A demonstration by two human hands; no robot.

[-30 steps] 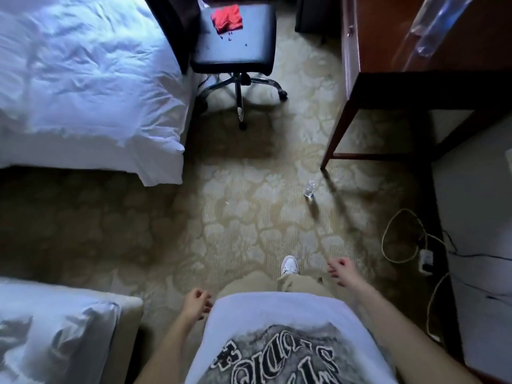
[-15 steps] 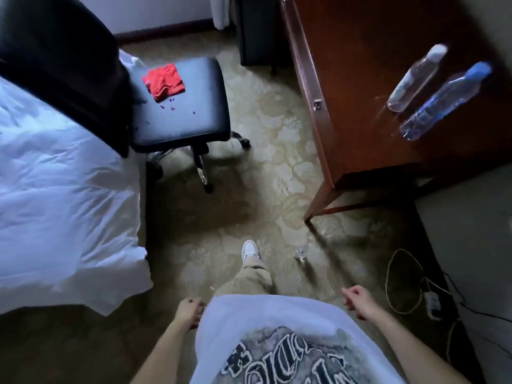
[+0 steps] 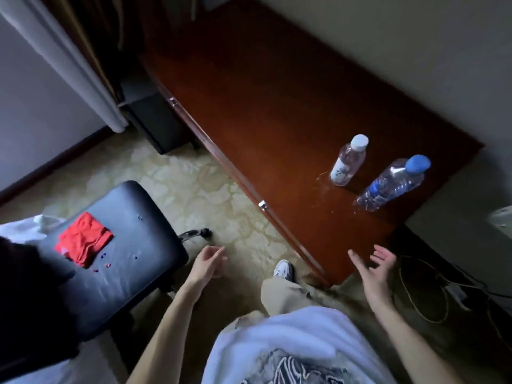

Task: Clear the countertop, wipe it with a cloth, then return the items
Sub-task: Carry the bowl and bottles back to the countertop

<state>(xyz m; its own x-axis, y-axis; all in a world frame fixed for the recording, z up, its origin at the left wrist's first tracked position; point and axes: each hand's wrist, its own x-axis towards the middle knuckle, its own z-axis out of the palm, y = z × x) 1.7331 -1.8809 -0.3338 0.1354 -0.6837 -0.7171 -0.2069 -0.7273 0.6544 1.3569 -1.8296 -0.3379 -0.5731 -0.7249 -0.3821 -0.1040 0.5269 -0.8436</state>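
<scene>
Dark wooden surface (image 3: 277, 112) at right, carrying white-capped bottle (image 3: 348, 162) beside blue-capped bottle (image 3: 393, 184) near its close end. Black chair seat (image 3: 133, 245) left, bearing red cloth (image 3: 83, 241). Left hand (image 3: 207, 263) loosely curled, right hand (image 3: 374, 268) spread, both empty.

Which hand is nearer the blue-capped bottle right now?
Right. The right hand is open just off the desk's near corner, below the blue-capped bottle; the left hand hangs over the carpet beside the chair.
</scene>
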